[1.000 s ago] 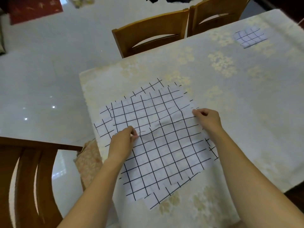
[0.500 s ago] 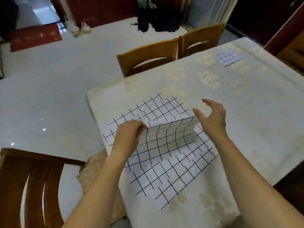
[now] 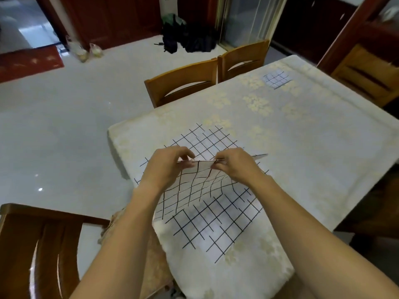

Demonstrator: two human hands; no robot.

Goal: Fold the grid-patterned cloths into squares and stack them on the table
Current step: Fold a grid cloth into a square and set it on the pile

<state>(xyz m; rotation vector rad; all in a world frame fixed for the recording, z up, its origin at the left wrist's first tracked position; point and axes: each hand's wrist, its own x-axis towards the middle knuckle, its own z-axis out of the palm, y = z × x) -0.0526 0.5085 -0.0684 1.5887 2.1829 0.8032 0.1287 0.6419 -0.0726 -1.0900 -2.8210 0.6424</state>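
Observation:
A white cloth with a black grid (image 3: 212,221) lies spread near the table's front left corner. Its middle is lifted into a raised fold. My left hand (image 3: 166,167) pinches the left part of the raised edge. My right hand (image 3: 234,166) pinches the same edge close beside it. More grid cloth (image 3: 207,139) lies flat beyond the hands; I cannot tell whether it is a separate piece. A small folded grid square (image 3: 277,79) rests far off at the table's back.
The table (image 3: 313,152) wears a pale floral cover that hangs over the front edge. Two wooden chairs (image 3: 183,83) stand at the far left side, another chair (image 3: 41,249) at the near left. Bags sit on the tiled floor behind.
The cloth's upper layer has been lifted off the table into a raised fold. My right hand, open half a second ago, now pinches the edge near my left hand.

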